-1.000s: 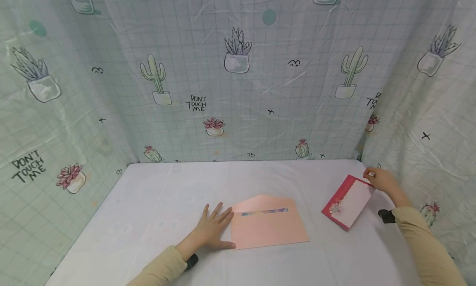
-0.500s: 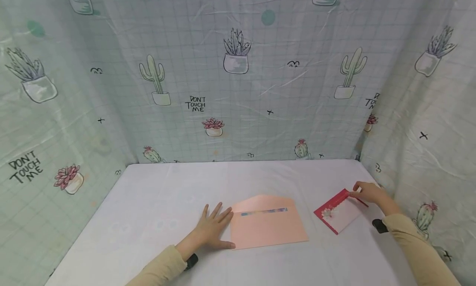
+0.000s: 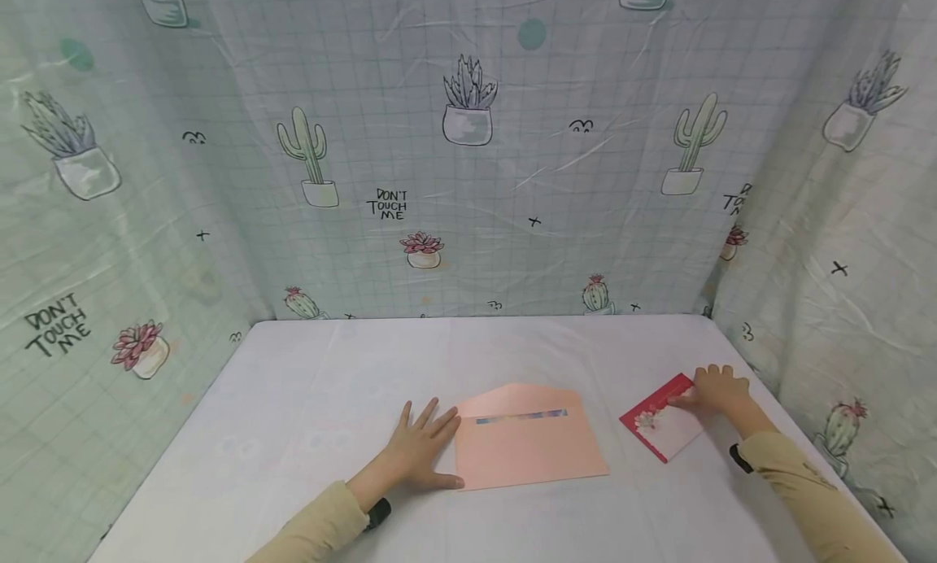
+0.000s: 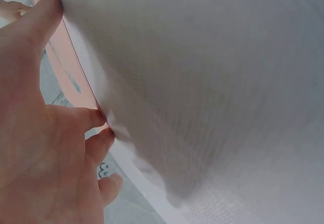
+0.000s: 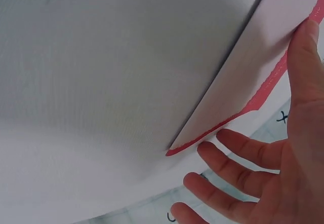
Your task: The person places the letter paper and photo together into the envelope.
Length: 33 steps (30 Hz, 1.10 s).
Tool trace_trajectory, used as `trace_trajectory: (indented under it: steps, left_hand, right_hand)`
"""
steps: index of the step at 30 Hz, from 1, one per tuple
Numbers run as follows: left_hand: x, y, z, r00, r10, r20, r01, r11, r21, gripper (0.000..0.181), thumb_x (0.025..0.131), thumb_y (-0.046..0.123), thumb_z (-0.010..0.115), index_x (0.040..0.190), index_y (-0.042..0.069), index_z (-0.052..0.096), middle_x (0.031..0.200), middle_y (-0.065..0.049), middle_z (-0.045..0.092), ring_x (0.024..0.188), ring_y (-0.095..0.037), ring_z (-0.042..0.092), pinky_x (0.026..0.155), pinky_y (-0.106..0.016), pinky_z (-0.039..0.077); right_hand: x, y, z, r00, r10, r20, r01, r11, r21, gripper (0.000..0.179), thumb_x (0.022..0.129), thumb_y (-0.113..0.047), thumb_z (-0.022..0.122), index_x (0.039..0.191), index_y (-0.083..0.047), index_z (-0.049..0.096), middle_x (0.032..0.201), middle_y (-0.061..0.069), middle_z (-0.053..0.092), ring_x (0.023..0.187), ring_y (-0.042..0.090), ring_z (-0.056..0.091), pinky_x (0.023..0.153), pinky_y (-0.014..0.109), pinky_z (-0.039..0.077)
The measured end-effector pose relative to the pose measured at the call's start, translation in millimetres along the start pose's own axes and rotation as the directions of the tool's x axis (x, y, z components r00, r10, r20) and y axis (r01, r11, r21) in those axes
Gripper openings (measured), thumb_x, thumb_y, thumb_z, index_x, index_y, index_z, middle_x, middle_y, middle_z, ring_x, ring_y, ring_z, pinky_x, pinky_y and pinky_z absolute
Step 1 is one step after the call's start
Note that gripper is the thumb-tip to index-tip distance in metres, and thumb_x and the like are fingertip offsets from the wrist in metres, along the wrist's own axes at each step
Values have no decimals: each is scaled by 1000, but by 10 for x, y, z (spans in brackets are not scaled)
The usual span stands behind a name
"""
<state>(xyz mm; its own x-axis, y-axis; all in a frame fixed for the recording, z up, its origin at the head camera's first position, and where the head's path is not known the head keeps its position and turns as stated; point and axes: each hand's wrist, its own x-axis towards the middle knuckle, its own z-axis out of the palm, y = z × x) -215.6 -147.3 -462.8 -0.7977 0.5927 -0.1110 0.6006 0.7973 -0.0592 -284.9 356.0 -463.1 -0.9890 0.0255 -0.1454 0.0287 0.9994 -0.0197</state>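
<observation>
A peach-pink envelope (image 3: 529, 449) lies on the white table with its pointed flap towards the back and a shiny patterned strip below the flap. My left hand (image 3: 419, 451) is spread flat at its left side, thumb and fingertips touching the edge; the left wrist view shows that contact too. Further right lies a greeting card (image 3: 656, 437) in red and pale pink with a white flower on it. Across its top right part rests my right hand (image 3: 721, 394), thumb on the card. In the right wrist view the other fingers (image 5: 238, 171) extend loosely along the card's edge.
A white cloth covers the table (image 3: 351, 360). Behind and on both sides hangs a curtain (image 3: 468, 189) printed with potted cacti and lettering, the right side close to my right arm. Bare tabletop separates the envelope from the card.
My right hand has brought the card left and nearer, setting its raised corner down, and its grip has changed from a corner pinch to a thumb resting on top. The left hand and envelope stay put.
</observation>
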Motion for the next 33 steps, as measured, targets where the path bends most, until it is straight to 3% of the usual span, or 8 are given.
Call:
trace_trajectory:
  steps: [19,27,33]
  left_hand:
    - [-12,9,-4,1000,-11,9,11,1000,9,93,70,74,46,139,13,31,147,-2,27,136,-33,19,103,-63,17]
    - [-4,5,6,1000,-15,8,15,1000,15,94,70,74,46,139,12,30,148,-3,26,137,-34,18,103,-63,16]
    - [13,-20,32,1000,-13,4,13,1000,14,94,70,75,45,140,13,30,148,-2,26,137,-33,18,102,-64,16]
  right_hand:
    - [-17,10,11,999,44,31,-47,994,95,94,61,-62,67,102,18,40,89,32,47,85,46,40,67,56,42]
    - [-49,15,17,999,40,24,-42,995,90,108,60,-67,65,112,21,31,95,38,49,86,52,43,70,59,42]
    - [-58,32,-29,1000,31,6,-31,994,106,94,64,-56,69,111,17,32,92,36,51,77,44,49,64,52,45]
